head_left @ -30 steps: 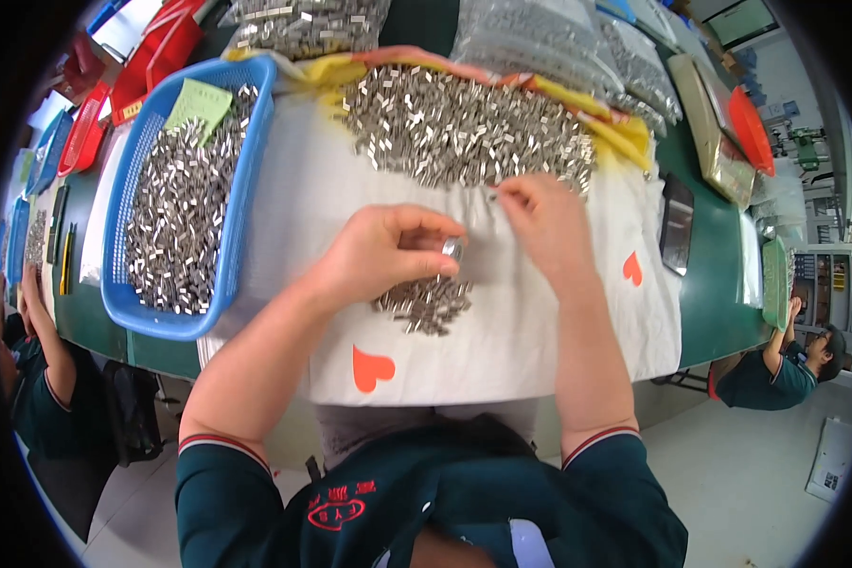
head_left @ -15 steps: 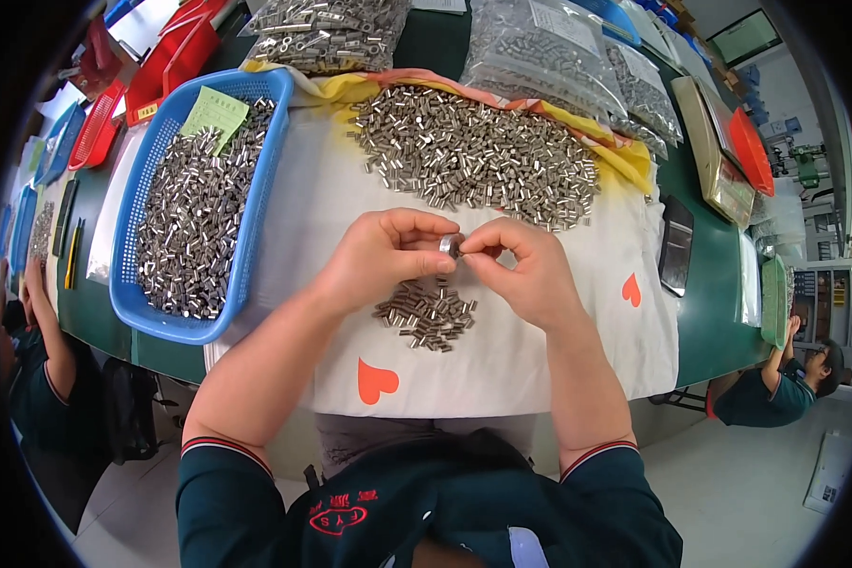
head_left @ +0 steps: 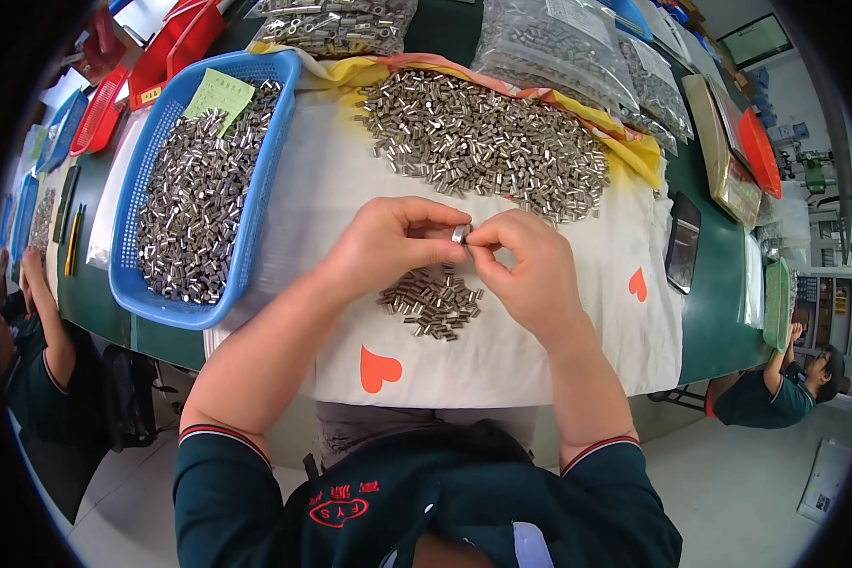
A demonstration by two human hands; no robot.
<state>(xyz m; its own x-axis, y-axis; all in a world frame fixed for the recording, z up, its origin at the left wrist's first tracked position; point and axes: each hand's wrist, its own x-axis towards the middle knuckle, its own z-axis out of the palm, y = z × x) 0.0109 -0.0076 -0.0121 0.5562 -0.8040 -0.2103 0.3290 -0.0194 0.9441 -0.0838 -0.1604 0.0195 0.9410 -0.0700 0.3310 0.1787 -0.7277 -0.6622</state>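
Note:
Between the thumb and fingers of my left hand (head_left: 381, 237) is a short silver metal ring (head_left: 460, 234). My right hand (head_left: 530, 260) meets it from the right with thumb and forefinger pinched at its dark side; whatever small part sits in that pinch is hidden. Just below both hands lies a small heap of short metal sleeves (head_left: 434, 305) on the white cloth (head_left: 502, 364). A much larger pile of the same sleeves (head_left: 483, 137) spreads beyond my hands, against the cloth's yellow and orange far edge.
At left stands a blue plastic basket (head_left: 166, 317) full of sleeves, a green paper note (head_left: 220, 97) on top. Clear bags of metal parts (head_left: 559, 57) line the far side. A phone (head_left: 683, 243) lies at right. Other people sit at both sides.
The ring has turned a little in my left fingers, and both hands stay together at it. The whole scene has shifted slightly upward in the view.

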